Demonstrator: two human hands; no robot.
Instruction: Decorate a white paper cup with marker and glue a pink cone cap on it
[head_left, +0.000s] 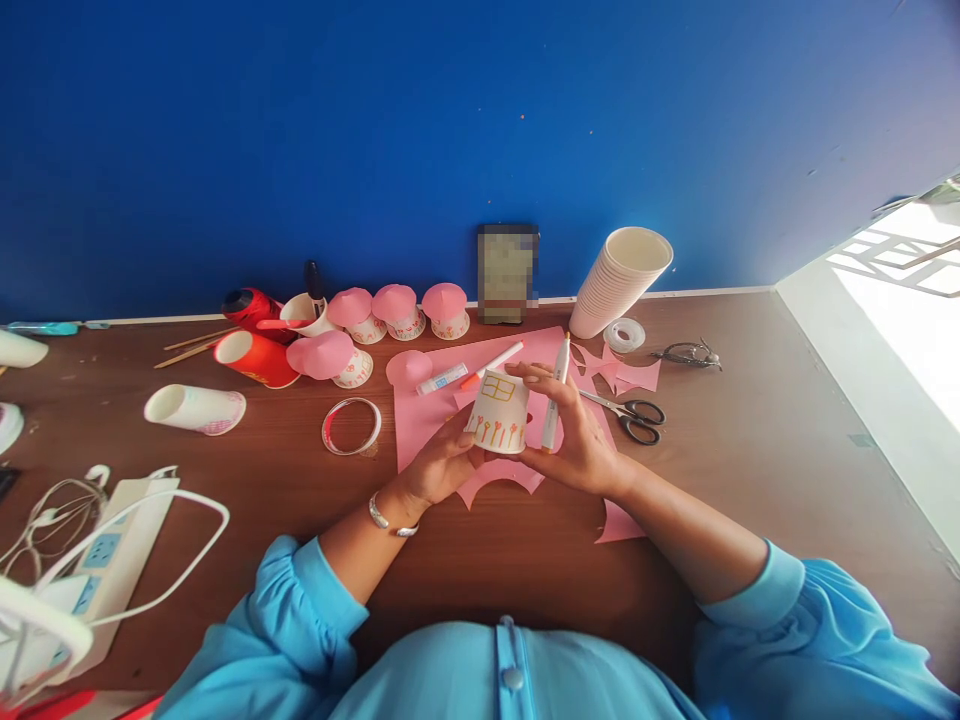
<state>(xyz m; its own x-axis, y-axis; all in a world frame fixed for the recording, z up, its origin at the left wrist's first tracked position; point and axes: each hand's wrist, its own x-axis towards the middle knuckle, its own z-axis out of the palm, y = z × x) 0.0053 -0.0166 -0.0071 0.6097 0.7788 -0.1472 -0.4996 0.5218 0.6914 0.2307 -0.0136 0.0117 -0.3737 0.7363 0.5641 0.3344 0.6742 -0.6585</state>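
Observation:
A short white paper cup [498,412], upside down with its wide rim toward me, carries a drawn yellow window and a row of red and orange flowers. Around its lower left side my left hand [444,462] is closed. My right hand [577,440] grips a white marker [556,395], held nearly upright, while its fingers also touch the cup's right side. Beneath both hands lies a pink paper sheet [420,425] with cut-out curves. On it are a glue stick [442,379], an orange-and-white marker [491,365] and a small pink paper cone [412,370].
Several pink-roofed cups [401,310] stand along the blue wall. A tall stack of paper cups [621,280], a tape roll [625,335], scissors [637,415] and glasses [690,354] are at the right. Leftward are a red cup [255,359], a tape ring [351,427] and a power strip [112,570].

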